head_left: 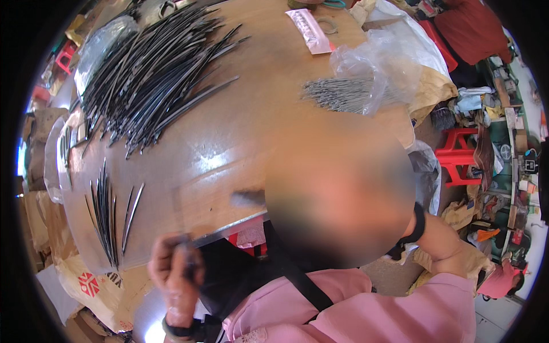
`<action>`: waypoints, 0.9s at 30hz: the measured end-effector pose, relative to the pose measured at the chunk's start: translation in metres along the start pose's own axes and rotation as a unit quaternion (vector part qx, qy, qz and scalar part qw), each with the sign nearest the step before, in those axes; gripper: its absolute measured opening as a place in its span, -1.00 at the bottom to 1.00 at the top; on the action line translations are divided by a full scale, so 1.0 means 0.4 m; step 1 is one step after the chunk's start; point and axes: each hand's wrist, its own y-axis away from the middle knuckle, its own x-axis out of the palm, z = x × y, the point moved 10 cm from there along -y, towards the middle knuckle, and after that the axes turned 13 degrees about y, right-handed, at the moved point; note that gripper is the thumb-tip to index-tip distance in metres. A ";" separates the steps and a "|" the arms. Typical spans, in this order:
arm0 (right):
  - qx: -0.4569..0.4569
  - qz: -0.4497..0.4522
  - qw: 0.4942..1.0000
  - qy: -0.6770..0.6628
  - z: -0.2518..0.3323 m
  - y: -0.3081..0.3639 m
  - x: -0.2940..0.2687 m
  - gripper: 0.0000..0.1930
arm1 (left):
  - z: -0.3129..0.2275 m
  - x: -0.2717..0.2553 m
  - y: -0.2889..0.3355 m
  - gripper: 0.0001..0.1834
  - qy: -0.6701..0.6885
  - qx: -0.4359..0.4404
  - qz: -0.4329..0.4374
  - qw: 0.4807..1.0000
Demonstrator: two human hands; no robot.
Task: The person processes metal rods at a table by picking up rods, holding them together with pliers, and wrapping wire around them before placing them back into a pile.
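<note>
Gripping something dark [195, 265] at the near edge of the desk [246, 126], my left hand [174, 268] is curled; my right hand [366, 200] is too blurred to tell.

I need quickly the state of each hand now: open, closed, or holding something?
Left hand: closed around a dark object, too blurred to name.
Right hand: cannot be told; a blur hides it.

Right hand behind a round blurred patch [340, 191]; left hand [177, 266] motion-blurred.
</note>
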 end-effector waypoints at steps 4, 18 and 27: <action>-0.045 -0.118 0.956 0.265 -0.133 -0.004 -0.104 -0.80 | -0.121 -0.195 -0.024 -0.89 -0.156 0.200 -0.143 0.957; 0.094 -0.316 0.940 -0.089 -0.035 -0.013 -0.234 -0.90 | -0.262 0.201 -0.287 -0.79 -0.545 0.441 0.005 0.713; 0.284 -0.362 0.843 -0.279 -0.233 0.205 -0.135 -0.87 | -0.270 0.118 -0.320 -0.94 -0.501 0.361 0.053 0.785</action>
